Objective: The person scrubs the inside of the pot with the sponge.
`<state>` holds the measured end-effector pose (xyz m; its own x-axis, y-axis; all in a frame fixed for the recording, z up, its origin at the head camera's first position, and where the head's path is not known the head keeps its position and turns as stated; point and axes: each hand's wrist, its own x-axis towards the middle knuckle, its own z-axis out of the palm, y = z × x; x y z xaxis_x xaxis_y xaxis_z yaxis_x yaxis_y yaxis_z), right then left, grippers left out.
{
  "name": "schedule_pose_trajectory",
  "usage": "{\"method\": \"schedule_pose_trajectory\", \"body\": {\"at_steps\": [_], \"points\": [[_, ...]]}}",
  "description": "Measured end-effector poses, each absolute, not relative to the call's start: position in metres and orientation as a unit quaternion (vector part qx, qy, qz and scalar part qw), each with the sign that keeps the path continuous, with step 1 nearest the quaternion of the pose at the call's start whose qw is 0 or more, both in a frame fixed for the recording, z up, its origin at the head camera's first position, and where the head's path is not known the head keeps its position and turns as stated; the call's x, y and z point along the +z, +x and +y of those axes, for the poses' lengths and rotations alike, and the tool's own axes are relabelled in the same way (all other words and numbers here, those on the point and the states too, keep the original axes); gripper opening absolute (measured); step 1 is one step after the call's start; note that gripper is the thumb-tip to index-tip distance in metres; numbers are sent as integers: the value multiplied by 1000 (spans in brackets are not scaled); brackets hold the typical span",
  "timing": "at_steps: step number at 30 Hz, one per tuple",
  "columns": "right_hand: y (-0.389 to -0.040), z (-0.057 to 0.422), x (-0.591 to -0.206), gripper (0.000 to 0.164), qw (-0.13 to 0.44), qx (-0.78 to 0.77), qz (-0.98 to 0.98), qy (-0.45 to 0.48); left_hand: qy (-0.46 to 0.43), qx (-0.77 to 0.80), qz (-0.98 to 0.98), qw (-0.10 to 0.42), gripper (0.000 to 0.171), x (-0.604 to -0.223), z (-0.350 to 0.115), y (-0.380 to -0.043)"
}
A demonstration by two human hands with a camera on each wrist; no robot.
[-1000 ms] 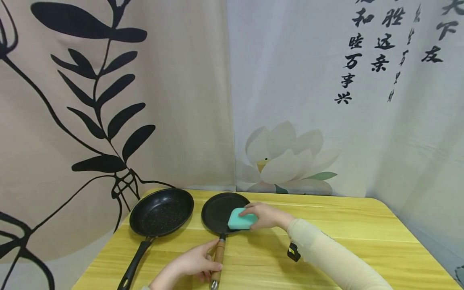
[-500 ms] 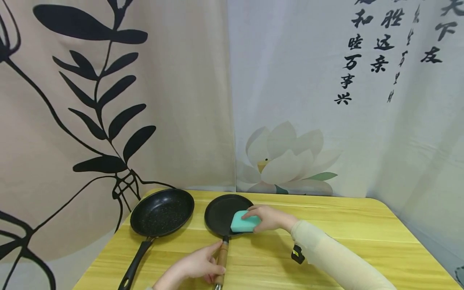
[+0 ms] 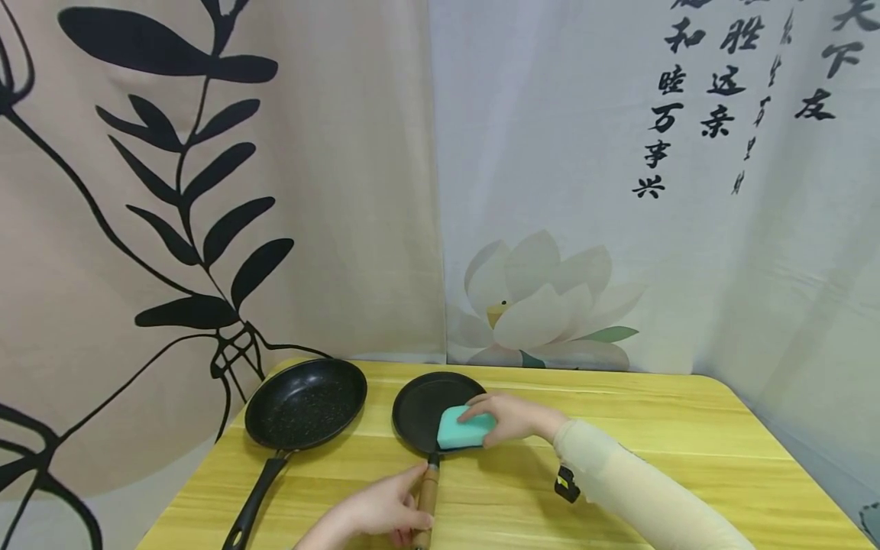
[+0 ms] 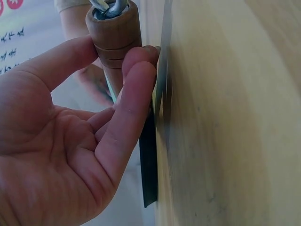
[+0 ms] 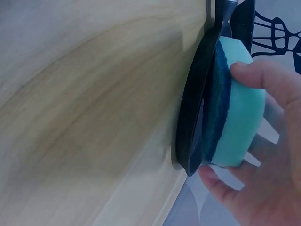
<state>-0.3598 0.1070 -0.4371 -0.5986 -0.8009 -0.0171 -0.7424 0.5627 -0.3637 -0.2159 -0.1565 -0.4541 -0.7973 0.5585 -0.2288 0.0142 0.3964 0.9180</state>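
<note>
A small flat black pan (image 3: 421, 409) with a wooden handle (image 3: 428, 496) lies on the table. My left hand (image 3: 383, 504) pinches that handle between thumb and fingers; the left wrist view shows the handle's wooden end (image 4: 113, 35) with a metal ring in it. My right hand (image 3: 516, 418) grips a turquoise sponge (image 3: 457, 429) by its edges, over the near right part of the small pan. In the right wrist view the dark scouring side (image 5: 218, 103) of the sponge faces the pan's inner surface (image 5: 200, 129), and the fingers spread round the sponge.
A larger speckled black frying pan (image 3: 305, 405) sits to the left, its black handle (image 3: 254, 500) reaching toward the near edge. Beneath everything is a yellow wood-grain table (image 3: 653, 458). Printed curtains (image 3: 357, 191) hang behind it. A small black device (image 3: 567, 483) hangs by the right sleeve.
The small pan has shifted slightly right and nearer, with my left hand still on its handle. My right hand and the sponge have moved a little nearer too. The large pan stays put.
</note>
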Motion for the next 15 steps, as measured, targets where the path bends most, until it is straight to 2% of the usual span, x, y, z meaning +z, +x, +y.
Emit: {"method": "schedule_pose_trajectory", "body": {"at_steps": [15], "points": [[-359, 91, -437, 55, 98, -159, 873, -451, 182, 491, 810, 263, 81, -453, -161, -215]]}}
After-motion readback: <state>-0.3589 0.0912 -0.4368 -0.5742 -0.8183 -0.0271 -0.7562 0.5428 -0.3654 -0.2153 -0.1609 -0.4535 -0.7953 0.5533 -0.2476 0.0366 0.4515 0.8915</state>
